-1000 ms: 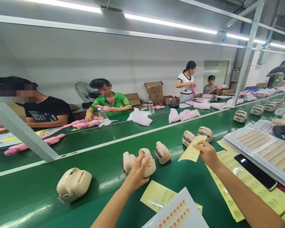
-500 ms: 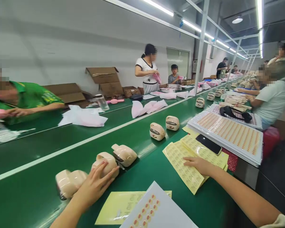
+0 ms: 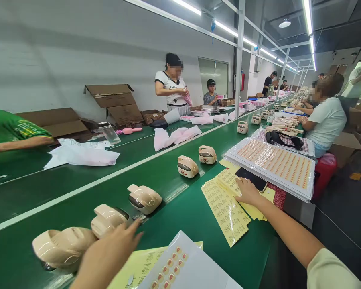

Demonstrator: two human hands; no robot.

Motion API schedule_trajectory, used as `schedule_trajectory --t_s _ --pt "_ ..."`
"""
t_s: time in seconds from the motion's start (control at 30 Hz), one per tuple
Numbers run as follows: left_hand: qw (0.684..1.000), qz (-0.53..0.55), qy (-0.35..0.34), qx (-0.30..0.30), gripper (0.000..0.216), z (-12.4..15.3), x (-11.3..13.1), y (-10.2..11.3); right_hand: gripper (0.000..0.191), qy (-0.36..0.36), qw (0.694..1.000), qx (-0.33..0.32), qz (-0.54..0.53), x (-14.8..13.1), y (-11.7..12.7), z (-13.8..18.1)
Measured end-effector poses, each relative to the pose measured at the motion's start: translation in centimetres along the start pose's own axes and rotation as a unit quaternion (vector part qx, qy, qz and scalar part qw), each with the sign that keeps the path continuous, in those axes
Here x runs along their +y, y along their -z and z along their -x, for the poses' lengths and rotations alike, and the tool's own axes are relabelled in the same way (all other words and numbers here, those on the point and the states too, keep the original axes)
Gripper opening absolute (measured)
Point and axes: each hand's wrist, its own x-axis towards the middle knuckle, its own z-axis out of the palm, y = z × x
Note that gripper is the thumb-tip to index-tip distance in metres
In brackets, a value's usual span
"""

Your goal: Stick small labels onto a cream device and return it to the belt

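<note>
My left hand (image 3: 108, 257) hovers low at the bottom left with its fingers stretched out, just short of a beige device (image 3: 108, 218) on the green conveyor belt (image 3: 78, 200); it holds nothing. My right hand (image 3: 247, 191) lies flat with fingers apart on a stack of yellow label sheets (image 3: 225, 206), beside a black phone (image 3: 251, 179). More beige devices stand on the belt at the near left (image 3: 60, 247), the middle (image 3: 144, 197) and farther along (image 3: 187, 166) (image 3: 207, 154). A white sticker sheet with orange dots (image 3: 183, 269) lies nearest me.
Stacked trays of orange stickers (image 3: 273, 164) sit to the right of the phone. A seated person in a white shirt (image 3: 326, 120) works farther right. Across the belt are pink-white bags (image 3: 84, 154), cardboard boxes (image 3: 114, 100), a standing person (image 3: 172, 90) and a green sleeve (image 3: 15, 128).
The view has swung right. My left hand has come off the beige device and now hovers open beside it. My right hand has slid up the yellow sheets toward the phone.
</note>
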Motion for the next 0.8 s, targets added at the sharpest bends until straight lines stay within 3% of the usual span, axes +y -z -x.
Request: schedule_trajectory --t_s 0.1,0.2,0.27,0.5,0.7,0.8 --pt "0.982 0.050 -0.106 -0.146 0.049 0.0 7.4 -0.5 0.076 -0.045 0.999 0.009 0.001 -1.3 -0.6 -1.4" --pt "0.963 0.082 -0.175 -0.189 0.051 -0.1 13.9 -2.3 0.074 -0.067 0.998 0.020 -0.006 -2.0 -0.8 -2.1" --pt "0.957 0.098 -0.192 -0.193 0.060 -0.2 16.6 -3.9 0.073 -0.077 0.997 0.027 -0.015 -1.9 -0.7 -2.3" --pt "0.958 0.154 -0.177 -0.167 0.069 -0.4 19.4 -8.1 0.074 -0.096 0.992 0.042 -0.066 -0.4 0.6 -2.1" --pt "0.952 0.195 -0.187 -0.144 0.073 -1.0 20.9 -8.2 0.071 -0.059 0.993 0.046 -0.093 -0.2 1.7 -1.3" --pt "0.949 0.205 -0.190 -0.143 0.076 -1.1 20.4 -7.2 0.070 -0.020 0.997 0.031 -0.074 -0.2 1.5 -1.1"
